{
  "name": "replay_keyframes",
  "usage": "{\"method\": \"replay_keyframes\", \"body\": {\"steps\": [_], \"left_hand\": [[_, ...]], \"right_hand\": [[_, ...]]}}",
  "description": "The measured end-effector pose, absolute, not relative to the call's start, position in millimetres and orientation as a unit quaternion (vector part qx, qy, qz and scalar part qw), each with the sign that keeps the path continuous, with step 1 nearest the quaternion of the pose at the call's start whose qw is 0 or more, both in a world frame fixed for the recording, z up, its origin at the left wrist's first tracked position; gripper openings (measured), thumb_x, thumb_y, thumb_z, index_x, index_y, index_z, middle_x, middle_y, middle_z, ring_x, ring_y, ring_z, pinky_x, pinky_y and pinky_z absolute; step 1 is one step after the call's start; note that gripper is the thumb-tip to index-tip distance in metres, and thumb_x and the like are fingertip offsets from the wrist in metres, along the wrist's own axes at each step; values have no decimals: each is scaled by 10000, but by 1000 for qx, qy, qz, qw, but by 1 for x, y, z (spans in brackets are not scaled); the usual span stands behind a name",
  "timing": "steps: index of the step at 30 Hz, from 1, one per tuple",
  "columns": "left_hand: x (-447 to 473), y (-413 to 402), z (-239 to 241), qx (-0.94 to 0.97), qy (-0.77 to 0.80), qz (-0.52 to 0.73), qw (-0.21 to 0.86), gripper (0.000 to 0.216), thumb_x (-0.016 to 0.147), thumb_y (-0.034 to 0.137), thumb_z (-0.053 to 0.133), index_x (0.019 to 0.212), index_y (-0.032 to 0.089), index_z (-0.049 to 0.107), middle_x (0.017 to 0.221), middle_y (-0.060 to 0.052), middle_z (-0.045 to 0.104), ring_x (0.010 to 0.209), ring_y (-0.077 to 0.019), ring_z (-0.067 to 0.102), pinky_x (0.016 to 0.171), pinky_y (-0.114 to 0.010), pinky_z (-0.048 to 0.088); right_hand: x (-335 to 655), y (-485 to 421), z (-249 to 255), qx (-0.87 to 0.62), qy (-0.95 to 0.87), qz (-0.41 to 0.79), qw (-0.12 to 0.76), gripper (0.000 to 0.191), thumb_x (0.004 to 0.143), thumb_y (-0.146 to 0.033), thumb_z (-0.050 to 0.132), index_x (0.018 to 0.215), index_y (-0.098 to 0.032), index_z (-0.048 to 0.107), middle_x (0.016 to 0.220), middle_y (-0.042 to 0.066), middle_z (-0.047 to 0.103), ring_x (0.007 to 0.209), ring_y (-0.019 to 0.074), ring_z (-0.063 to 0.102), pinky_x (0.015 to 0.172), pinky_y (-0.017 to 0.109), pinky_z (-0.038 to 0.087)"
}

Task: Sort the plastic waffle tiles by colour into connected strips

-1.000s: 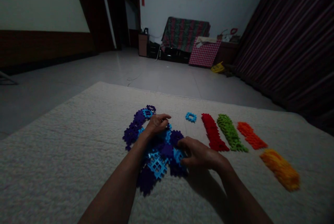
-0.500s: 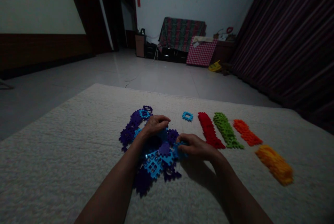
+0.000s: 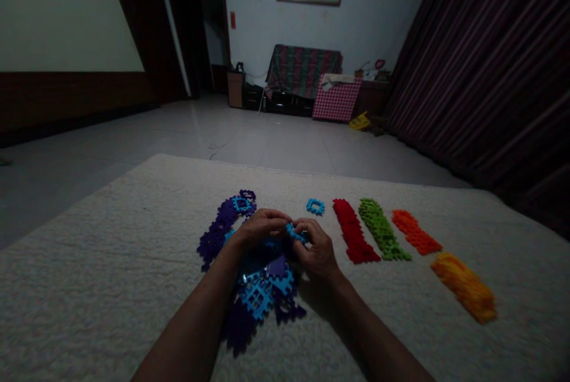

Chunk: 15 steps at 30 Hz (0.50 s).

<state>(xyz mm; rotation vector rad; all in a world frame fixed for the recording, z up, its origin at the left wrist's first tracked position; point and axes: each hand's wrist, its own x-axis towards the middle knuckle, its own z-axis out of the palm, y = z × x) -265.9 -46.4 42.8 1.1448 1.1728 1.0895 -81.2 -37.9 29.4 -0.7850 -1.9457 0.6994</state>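
My right hand (image 3: 317, 250) pinches a light blue interlocking plastic piece (image 3: 295, 233) with notched edges. Close beside it, my left hand (image 3: 266, 225) reaches over the pile with fingers stretched out, their tips at the edge of that piece; whether they touch it I cannot tell. Under and around both hands lies a mixed pile of dark purple pieces (image 3: 240, 325) and light blue pieces (image 3: 257, 296). My left hand and forearm hide part of this pile. A single light blue frame-shaped piece (image 3: 316, 207) lies apart, beyond my right hand.
To the right, sorted rows lie on the pale quilted mat (image 3: 111, 287): red pieces (image 3: 355, 233), green pieces (image 3: 383, 230), orange pieces (image 3: 416, 232) and yellow-orange pieces (image 3: 464, 287). Past the mat are a tiled floor (image 3: 178, 129), a cloth-covered stand (image 3: 304, 72) and a dark curtain (image 3: 445, 85).
My right hand has lifted the light blue piece up and leftward to my left hand's fingertips. The camera view has tilted up slightly.
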Motion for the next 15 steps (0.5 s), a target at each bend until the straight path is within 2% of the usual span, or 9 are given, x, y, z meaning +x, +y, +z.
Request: {"method": "replay_keyframes", "body": {"steps": [5,9,12,15], "left_hand": [[-268,-47,42,439,501,487,564,147,648,194,710,788,174,753,700,-31,698,604,-98,581,596,-230,450],[-268,-46,41,445,498,480,569,140,655,171,696,790,171,736,688,-19,680,577,-86,565,575,-220,433],[-267,-47,40,455,498,477,565,189,645,147,680,826,173,730,731,-26,694,587,-90,571,571,-222,437],[-266,-48,42,460,504,475,555,238,641,136,667,865,182,731,778,-34,714,601,-93,575,573,-222,452]], "right_hand": [[-81,-41,30,-292,-823,289,393,184,747,-222,622,926,-233,583,1272,104,574,1199,242,543,1020,409,430],[-80,-39,29,-286,-831,295,376,213,753,-203,603,962,-232,569,1175,85,613,1130,226,571,976,379,452],[-78,-36,29,-304,-835,294,352,390,725,-207,634,1105,-229,549,1123,77,616,1055,225,587,922,368,474],[-75,-34,28,-320,-846,283,320,530,710,-207,663,1219,-233,519,1173,85,598,1094,238,568,954,383,457]]}}
